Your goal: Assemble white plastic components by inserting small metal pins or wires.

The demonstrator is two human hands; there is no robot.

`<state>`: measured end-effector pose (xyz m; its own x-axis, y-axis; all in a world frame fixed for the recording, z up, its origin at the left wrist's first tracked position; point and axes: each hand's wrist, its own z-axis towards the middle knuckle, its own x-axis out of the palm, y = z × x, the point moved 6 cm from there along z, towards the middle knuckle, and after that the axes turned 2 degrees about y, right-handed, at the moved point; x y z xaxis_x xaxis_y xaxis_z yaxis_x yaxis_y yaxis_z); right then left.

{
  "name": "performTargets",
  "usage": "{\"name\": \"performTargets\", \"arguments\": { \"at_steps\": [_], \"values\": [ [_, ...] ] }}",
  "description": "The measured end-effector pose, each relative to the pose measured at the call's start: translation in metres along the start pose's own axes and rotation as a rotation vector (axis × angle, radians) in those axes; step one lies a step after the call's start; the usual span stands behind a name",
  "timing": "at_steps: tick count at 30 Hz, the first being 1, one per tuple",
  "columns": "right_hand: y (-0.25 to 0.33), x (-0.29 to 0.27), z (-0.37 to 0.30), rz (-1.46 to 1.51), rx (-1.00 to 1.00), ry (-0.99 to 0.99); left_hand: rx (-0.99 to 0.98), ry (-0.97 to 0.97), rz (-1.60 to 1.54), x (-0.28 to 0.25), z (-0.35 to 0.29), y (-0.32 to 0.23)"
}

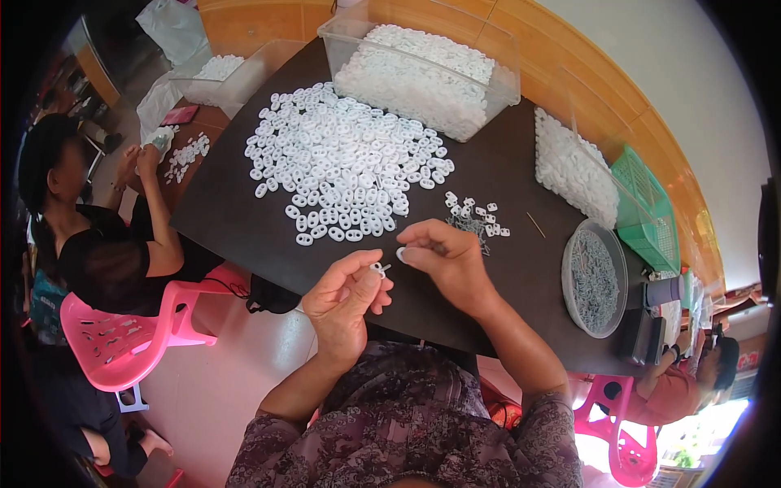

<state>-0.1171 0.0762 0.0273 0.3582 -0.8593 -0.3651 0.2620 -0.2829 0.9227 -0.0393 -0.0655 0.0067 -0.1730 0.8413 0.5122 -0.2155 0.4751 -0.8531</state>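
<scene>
My left hand (346, 301) pinches a small white plastic piece (377, 269) with a thin pin through it, between thumb and fingertips. Just to its right, my right hand (439, 254) is closed on a white oval piece (401, 254), held between thumb and forefinger. The two hands are close together over the table's near edge. Beyond them spreads a large heap of white oval pieces (342, 154), each with two holes. Right of the heap lie a small pile of grey pins (470, 224) and several white pieces with pins (492, 218).
A clear bin of white pieces (415, 81) stands at the back of the dark table (521, 285). To the right are another clear bin (573, 167), a green basket (647, 207) and a round tub of grey pins (594, 276). A co-worker (106, 220) sits at left near a pink chair (122, 333).
</scene>
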Motion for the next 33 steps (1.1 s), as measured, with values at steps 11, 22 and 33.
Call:
{"name": "performTargets", "arguments": {
  "at_steps": [11, 22, 33],
  "values": [
    [-0.015, -0.011, -0.015, 0.561, 0.288, -0.001, -0.126, 0.034, 0.068, 0.016, -0.002, 0.015],
    [-0.007, -0.01, -0.016, 0.491, 0.208, -0.017, -0.13, 0.017, 0.126, 0.018, -0.004, 0.017],
    [-0.001, -0.008, -0.018, 0.333, 0.107, -0.053, -0.048, 0.04, 0.144, 0.016, -0.005, 0.017]
  ]
}}
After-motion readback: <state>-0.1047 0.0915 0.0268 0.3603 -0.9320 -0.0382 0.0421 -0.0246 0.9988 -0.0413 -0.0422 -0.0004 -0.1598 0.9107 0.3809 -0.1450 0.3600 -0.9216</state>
